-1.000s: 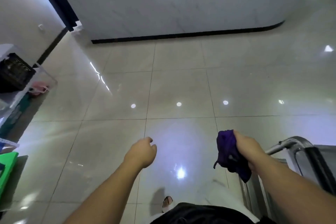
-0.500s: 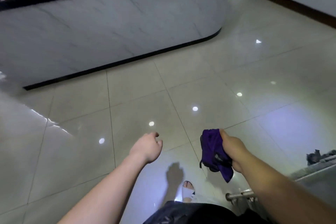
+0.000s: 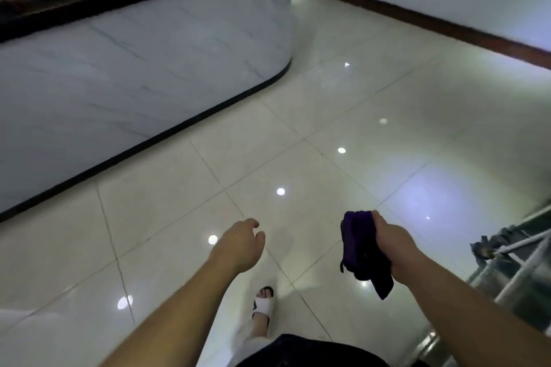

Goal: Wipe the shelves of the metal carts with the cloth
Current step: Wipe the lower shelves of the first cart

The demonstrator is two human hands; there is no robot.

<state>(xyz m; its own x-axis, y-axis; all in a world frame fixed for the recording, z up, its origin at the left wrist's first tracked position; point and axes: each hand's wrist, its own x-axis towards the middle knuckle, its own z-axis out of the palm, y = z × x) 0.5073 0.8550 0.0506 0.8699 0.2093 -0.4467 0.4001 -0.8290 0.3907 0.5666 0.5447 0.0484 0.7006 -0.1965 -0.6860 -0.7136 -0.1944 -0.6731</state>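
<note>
My right hand [image 3: 393, 247] grips a bunched dark purple cloth [image 3: 362, 253], whose loose end hangs below my fist over the floor. My left hand [image 3: 240, 243] hovers to the left of it, fingers loosely curled, holding nothing. A metal cart [image 3: 518, 271] shows only partly at the right edge: silver tubes and a shiny shelf, to the right of my right forearm. A crumpled grey rag [image 3: 493, 243] lies on its frame. Neither hand touches the cart.
Glossy beige floor tiles [image 3: 328, 134] stretch ahead. A curved white marble counter [image 3: 143, 68] with a black base fills the upper left, pink packages on top. A white wall with a brown skirting [image 3: 417, 16] runs across the upper right. My foot in a white sandal [image 3: 263, 307] is below.
The view has swung to the right: the counter slid to the left, the far wall came into sight, and the cart shifted to the right edge. Both hands keep their pose, the cloth still gripped.
</note>
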